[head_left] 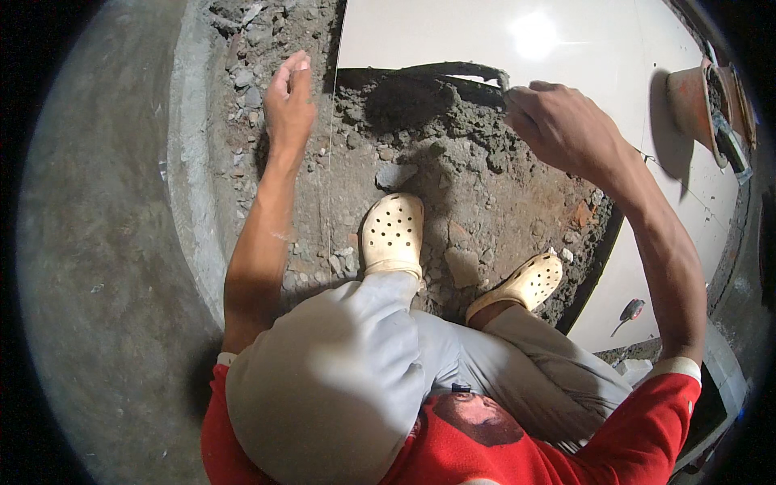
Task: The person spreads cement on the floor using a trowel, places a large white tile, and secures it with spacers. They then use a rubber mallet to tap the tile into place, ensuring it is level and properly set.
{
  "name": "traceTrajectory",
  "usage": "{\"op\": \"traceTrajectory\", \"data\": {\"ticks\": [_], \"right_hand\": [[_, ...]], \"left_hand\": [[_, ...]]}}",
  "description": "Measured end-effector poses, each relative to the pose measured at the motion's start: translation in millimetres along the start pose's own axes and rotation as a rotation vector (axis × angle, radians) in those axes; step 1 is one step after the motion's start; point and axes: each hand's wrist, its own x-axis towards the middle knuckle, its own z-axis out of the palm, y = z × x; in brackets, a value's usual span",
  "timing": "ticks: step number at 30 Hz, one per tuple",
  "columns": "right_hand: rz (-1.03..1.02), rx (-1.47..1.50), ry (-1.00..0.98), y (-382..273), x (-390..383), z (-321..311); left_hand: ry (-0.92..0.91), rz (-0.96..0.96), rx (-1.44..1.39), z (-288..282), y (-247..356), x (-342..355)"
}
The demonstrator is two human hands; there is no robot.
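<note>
My right hand [566, 125] is closed around the handle end of a trowel, whose dark narrow blade [440, 70] reaches left along the near edge of a large pale tile [461, 32]. My fingers hide the handle. Beneath the blade lies lumpy grey mortar [477, 125], partly in shadow. Over the rubble strip at the left, my left hand [289, 105] is raised with its fingers stretched out and nothing visible in them. A thin taut string [330, 186] runs just right of that hand.
My cream clogs [393, 230] stand on rough soil and stone chips. Laid tiles [622, 271] flank me on the right, with a small red-and-grey tool [629, 314] lying on them. An orange-brown bucket [691, 105] stands farther right. A raised concrete edge [190, 162] borders the left.
</note>
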Motion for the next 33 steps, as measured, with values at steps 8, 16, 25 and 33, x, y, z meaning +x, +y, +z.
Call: {"op": "traceTrajectory", "data": {"ticks": [8,16,25,33], "right_hand": [[0.184,0.094,-0.060,1.6,-48.7,-1.2],[0.330,0.553,-0.148,-9.5,-53.2,54.7],[0.449,0.453,-0.148,47.6,-111.6,48.3],[0.352,0.327,0.054,107.5,-138.4,54.8]], "left_hand": [[0.035,-0.008,0.008,-7.5,-3.1,2.9],[-0.006,0.023,0.043,-2.4,3.1,2.1],[-0.052,-0.071,-0.010,-15.4,6.3,4.2],[-0.035,-0.055,-0.008,-17.3,4.5,4.7]]}}
